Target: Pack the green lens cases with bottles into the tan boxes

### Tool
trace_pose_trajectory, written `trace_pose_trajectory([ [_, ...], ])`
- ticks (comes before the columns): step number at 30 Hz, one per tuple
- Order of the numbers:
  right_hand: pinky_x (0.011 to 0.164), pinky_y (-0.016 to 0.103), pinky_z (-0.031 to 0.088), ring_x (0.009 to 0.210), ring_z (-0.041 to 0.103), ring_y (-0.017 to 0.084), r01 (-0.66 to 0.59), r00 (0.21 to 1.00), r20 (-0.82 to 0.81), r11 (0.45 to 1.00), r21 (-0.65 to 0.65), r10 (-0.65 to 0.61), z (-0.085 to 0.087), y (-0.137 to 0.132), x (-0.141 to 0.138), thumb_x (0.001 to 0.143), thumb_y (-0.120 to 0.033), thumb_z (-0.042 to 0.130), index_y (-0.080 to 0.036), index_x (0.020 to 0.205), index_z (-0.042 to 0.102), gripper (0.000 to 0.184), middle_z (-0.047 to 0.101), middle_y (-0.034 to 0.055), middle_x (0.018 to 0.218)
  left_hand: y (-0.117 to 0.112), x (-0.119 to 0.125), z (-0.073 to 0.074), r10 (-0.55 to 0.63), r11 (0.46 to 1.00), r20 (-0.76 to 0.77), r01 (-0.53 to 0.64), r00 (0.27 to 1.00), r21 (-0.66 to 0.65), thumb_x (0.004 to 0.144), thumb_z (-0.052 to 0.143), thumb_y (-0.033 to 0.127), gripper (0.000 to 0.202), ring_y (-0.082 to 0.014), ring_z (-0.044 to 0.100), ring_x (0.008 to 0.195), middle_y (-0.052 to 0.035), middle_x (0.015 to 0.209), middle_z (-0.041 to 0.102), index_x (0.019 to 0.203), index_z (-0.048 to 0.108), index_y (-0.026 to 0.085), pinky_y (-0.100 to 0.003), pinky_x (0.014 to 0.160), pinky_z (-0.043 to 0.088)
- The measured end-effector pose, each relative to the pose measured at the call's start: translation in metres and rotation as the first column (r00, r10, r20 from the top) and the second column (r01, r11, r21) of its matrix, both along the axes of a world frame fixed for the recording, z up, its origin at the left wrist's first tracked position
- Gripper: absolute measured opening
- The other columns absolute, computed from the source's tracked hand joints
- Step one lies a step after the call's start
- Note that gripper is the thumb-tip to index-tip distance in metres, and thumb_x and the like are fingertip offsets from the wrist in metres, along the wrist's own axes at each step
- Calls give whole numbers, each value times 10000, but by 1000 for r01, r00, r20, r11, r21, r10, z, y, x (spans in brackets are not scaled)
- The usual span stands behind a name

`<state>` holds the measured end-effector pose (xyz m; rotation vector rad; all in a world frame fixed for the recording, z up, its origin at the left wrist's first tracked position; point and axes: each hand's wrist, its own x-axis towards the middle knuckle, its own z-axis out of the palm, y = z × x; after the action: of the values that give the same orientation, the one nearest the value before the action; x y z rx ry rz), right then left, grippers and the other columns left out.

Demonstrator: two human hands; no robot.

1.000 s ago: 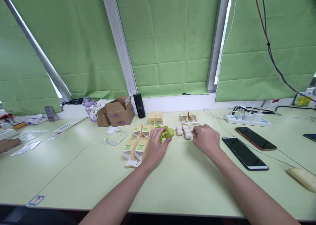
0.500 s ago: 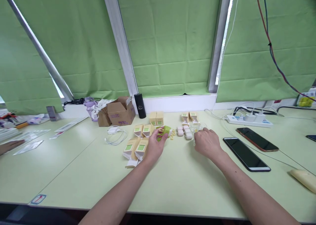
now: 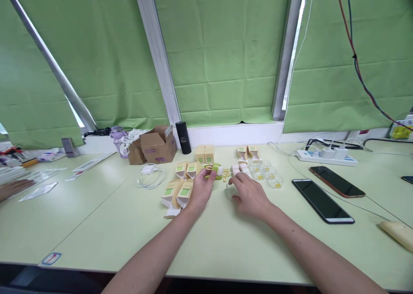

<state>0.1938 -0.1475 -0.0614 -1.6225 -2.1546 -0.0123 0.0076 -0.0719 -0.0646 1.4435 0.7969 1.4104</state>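
My left hand (image 3: 200, 191) is closed on a small green and white gadget (image 3: 215, 170) in the middle of the pale green table (image 3: 97, 225). Just left of it lie several small tan boxes with green labels (image 3: 180, 186). My right hand (image 3: 250, 196) rests beside the left one, fingers curled over a small clear plastic cup (image 3: 230, 191). More clear cups (image 3: 267, 176) with yellow dots stand to its right. Small white blocks (image 3: 238, 169) lie just beyond its fingertips.
Two phones (image 3: 322, 195) lie at the right, near a white power strip (image 3: 325, 157) with cables. A brown cardboard box (image 3: 158, 145), a black cylinder (image 3: 183, 138) and a white cable (image 3: 150, 176) sit further back. Another person's hand (image 3: 13, 187) shows at the far left edge.
My right hand has moved left from the clear cups toward my left hand, bringing one cup along. The left hand has tilted the green gadget and stayed in place.
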Motion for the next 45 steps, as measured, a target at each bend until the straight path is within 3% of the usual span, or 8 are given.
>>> trace_pose_trajectory([
  [4,862,336,474,1263,634,293,25,974,-219,989,-143,-56,-8,7,9,806,-135,748,-212,1416,530,651,649,137,1416,0,1,0,-10,999,9,11,1000,-44,791,826,719,605,-255,739,1012,-111,1039,806,1039,783,169,-350,923,557],
  [8,807,316,469,1056,694,251,12,933,-344,962,-275,-109,-22,18,14,790,-105,723,-204,1278,593,514,730,105,1232,-1,2,0,-16,998,19,17,1000,-61,766,827,748,649,-247,737,990,-121,1066,811,1041,784,163,-335,887,555],
  [12,840,323,496,1005,672,220,-67,833,-549,971,-231,-73,-29,27,16,735,-140,758,-225,1171,641,460,739,58,1149,0,1,0,-9,998,5,9,1000,-58,778,815,750,648,-240,735,978,-122,1061,814,1046,787,161,-312,843,552],
  [15,811,334,532,989,656,222,-185,638,-770,970,-158,-4,-28,30,17,716,-254,811,-223,1160,667,468,727,46,1092,0,1,-1,-7,999,-3,6,1000,-53,794,804,748,648,-238,733,975,-119,1043,814,1066,792,160,-306,829,548],
  [21,758,384,620,941,674,231,-400,59,-998,916,-35,-13,-20,27,9,734,-483,904,-252,1204,736,550,702,53,1047,-1,1,0,-16,998,26,17,1000,-62,785,819,738,633,-221,725,927,-113,1042,819,1058,802,168,-302,827,541],
  [25,848,444,625,905,728,240,-468,-139,-985,883,-28,-105,-15,22,4,771,-559,900,-242,1107,751,485,743,56,983,-2,1,2,-12,997,33,14,999,-69,761,833,744,646,-216,717,903,-120,1064,819,1037,807,160,-306,826,534],
  [30,880,473,626,885,770,269,-445,-239,-959,895,-32,-153,-16,24,5,724,-584,931,-264,937,669,465,764,36,923,-1,0,0,23,997,-5,-23,1000,-75,780,806,758,643,-197,692,870,-104,1019,811,1003,804,155,-285,789,503],
  [45,781,420,627,879,758,239,-396,-231,-966,918,-16,-117,-18,23,5,740,-490,939,-285,1060,646,481,746,20,1028,-3,2,3,-18,997,26,19,1000,-71,769,830,737,624,-237,739,942,-121,1067,823,1020,810,165,-320,853,547],
])
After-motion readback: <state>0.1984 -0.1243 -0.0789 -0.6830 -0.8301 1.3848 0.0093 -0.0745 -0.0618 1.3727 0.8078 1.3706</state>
